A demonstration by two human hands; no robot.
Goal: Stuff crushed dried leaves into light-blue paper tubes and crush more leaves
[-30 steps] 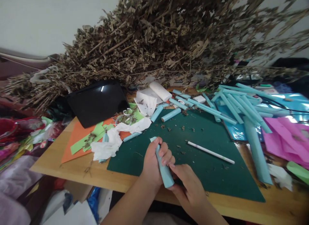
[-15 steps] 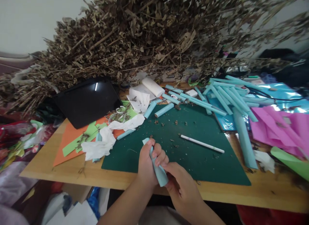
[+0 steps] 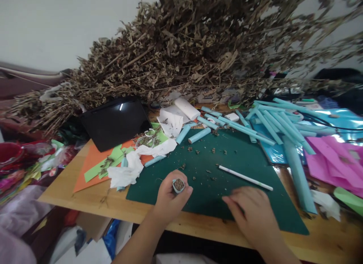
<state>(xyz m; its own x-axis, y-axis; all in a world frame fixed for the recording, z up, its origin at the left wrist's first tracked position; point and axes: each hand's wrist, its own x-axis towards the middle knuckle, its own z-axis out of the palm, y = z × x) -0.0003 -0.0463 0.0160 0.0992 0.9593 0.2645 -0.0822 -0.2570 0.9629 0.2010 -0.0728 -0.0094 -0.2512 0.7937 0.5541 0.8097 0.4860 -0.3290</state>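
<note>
My left hand [image 3: 171,199] is wrapped round a light blue paper tube [image 3: 174,187] held upright above the front of the green cutting mat [image 3: 198,158]. The tube's open top faces me and shows a packing of brown dried leaf crumbs [image 3: 178,185]. Over the mat's front right, my right hand [image 3: 251,209] hovers apart from the tube, fingers loosely curled and a dark gap showing by the thumb; I see nothing held there. A thin white stick like a pen [image 3: 245,177] lies on the mat just beyond it. Leaf bits [image 3: 208,171] are scattered around.
A big pile of dried leafy stalks [image 3: 170,59] spans the back. Blue paper tubes [image 3: 272,122] are heaped at back right, near pink paper [image 3: 331,158]. At left are a black panel [image 3: 116,122], crumpled tissue [image 3: 127,167] and orange paper [image 3: 90,163]. The wooden table edge [image 3: 104,213] runs in front.
My right hand has left the tube and moved right over the mat. My left hand has turned the tube so its leaf-filled end points up towards me. The view has shifted slightly.
</note>
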